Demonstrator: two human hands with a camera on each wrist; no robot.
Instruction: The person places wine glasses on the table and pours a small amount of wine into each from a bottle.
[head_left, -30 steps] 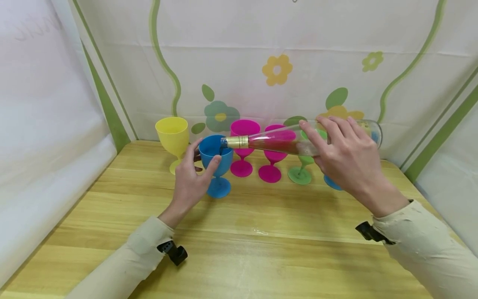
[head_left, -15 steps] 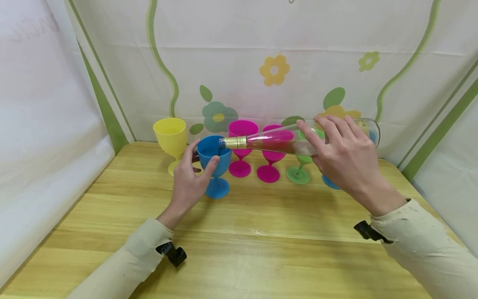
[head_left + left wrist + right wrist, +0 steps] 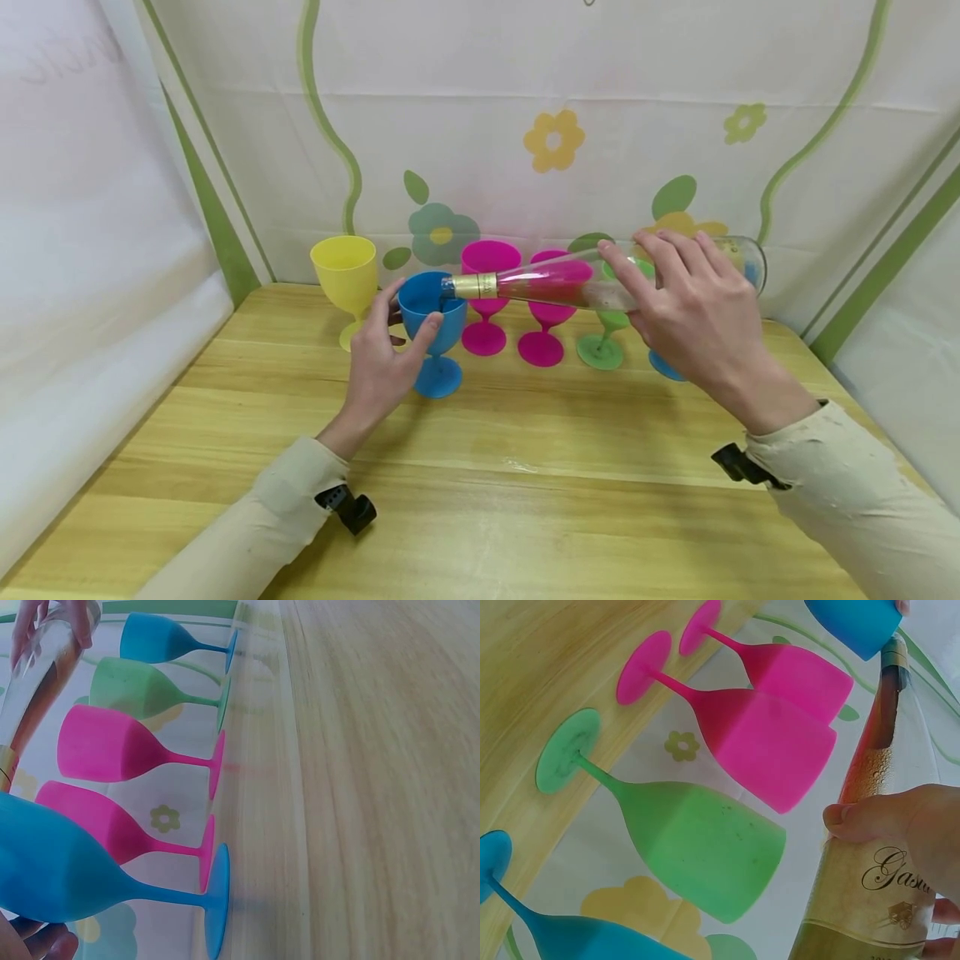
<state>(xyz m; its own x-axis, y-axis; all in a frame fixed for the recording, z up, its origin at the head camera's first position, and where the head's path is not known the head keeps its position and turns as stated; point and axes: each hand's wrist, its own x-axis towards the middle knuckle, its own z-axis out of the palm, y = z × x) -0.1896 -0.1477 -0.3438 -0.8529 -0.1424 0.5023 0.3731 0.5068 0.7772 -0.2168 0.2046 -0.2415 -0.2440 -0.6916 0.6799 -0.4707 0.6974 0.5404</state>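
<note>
My left hand [image 3: 382, 358] holds a blue goblet [image 3: 438, 333] round its bowl, thumb on the near side and fingers behind; its foot stands on the table. In my right hand [image 3: 693, 308] is a clear glass bottle [image 3: 555, 283], gripped round its body and tipped nearly level. The gold-collared neck points left, and its mouth sits just inside the goblet's rim. Reddish-brown liquid lies along the neck and shoulder, and a dark stream shows in the goblet. A cream label [image 3: 877, 892] with script lettering is visible in the right wrist view.
A yellow goblet [image 3: 345, 271] stands left of my left hand. Behind the bottle are two magenta goblets [image 3: 483, 337] [image 3: 542, 348], a green goblet [image 3: 600, 352] and another blue goblet [image 3: 154, 637]. A flower-printed curtain [image 3: 465, 125] hangs behind the wooden table [image 3: 480, 517].
Both hands keep their places, with the bottle's mouth still at the goblet's rim. The liquid in the bottle looks slightly lower; the view shifts only a little.
</note>
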